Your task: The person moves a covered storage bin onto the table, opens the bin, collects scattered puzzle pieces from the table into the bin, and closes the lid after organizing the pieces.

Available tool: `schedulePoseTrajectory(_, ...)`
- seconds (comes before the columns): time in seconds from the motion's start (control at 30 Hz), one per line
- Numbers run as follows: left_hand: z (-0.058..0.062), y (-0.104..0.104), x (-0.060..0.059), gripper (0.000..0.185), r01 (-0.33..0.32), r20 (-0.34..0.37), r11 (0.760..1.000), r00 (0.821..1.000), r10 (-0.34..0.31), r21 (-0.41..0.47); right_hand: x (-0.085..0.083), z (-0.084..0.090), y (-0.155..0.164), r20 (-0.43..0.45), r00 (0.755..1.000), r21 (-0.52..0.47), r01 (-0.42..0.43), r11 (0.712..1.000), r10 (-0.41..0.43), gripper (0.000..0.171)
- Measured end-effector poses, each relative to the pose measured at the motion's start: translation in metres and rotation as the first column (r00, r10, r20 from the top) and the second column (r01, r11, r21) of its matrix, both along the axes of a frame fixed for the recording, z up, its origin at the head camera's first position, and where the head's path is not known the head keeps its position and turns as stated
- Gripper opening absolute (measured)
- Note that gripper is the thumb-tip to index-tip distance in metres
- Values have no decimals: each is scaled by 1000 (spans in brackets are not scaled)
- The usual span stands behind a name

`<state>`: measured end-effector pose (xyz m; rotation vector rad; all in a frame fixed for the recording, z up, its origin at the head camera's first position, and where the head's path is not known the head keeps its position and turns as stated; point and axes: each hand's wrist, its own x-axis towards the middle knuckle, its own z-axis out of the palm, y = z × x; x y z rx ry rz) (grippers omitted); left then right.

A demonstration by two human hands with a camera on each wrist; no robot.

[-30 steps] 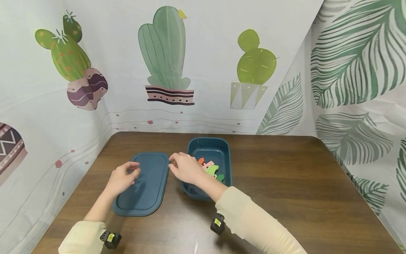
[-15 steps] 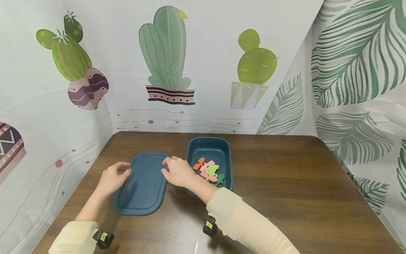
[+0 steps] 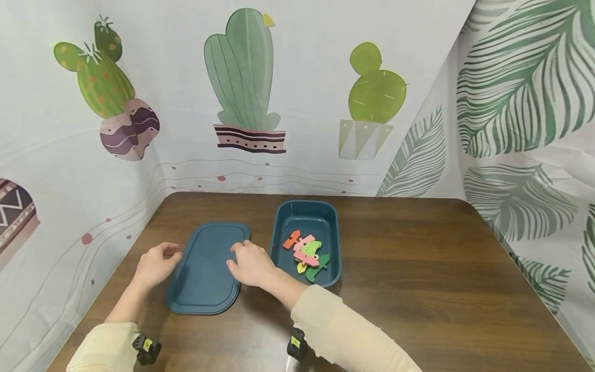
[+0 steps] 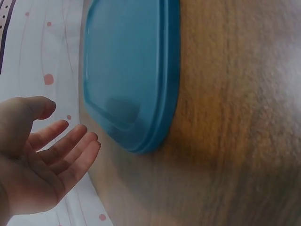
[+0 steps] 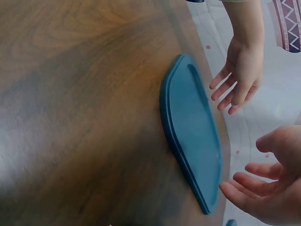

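Here the flat, dark teal plastic lid with rounded corners (image 3: 206, 268) lies on the brown wooden table (image 3: 418, 289), just left of the open teal rectangular box (image 3: 332, 227) that holds small coloured foam shapes (image 3: 307, 253), a box only the head view shows whole. The left hand (image 3: 155, 264) is beside the lid's left edge and the right hand (image 3: 251, 264) over its right edge. Both wrist views, unlike the head view, show the palms with fingers loosely spread, holding nothing and apart from the lid.
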<state>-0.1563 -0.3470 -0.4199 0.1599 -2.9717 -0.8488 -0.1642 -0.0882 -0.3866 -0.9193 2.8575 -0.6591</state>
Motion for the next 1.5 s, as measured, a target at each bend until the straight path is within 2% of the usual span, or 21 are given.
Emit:
schedulePoseTrajectory(0.3,0,-2,5,40,-9,69,999,998,11,-41,10,-14,-7,71,996,30,52,998,-54,40)
schedulePoseTrajectory(0.57,-4,-5,5,41,-15,124,999,992,20,-43,14,-23,-10,123,985,-19,127,992,-124,41)
schedulePoseTrajectory(0.9,-6,-4,5,39,-22,124,998,992,30,-65,14,-30,-13,168,966,-56,209,976,-197,44)
schedulePoseTrajectory(1.13,-6,-3,4,41,-26,149,997,988,36,-71,13,-36,-14,233,941,-85,271,959,-245,43)
schedulePoseTrajectory(1.5,-9,0,2,42,-44,170,997,984,54,-57,16,-39,-19,304,913,-149,328,933,-273,42)
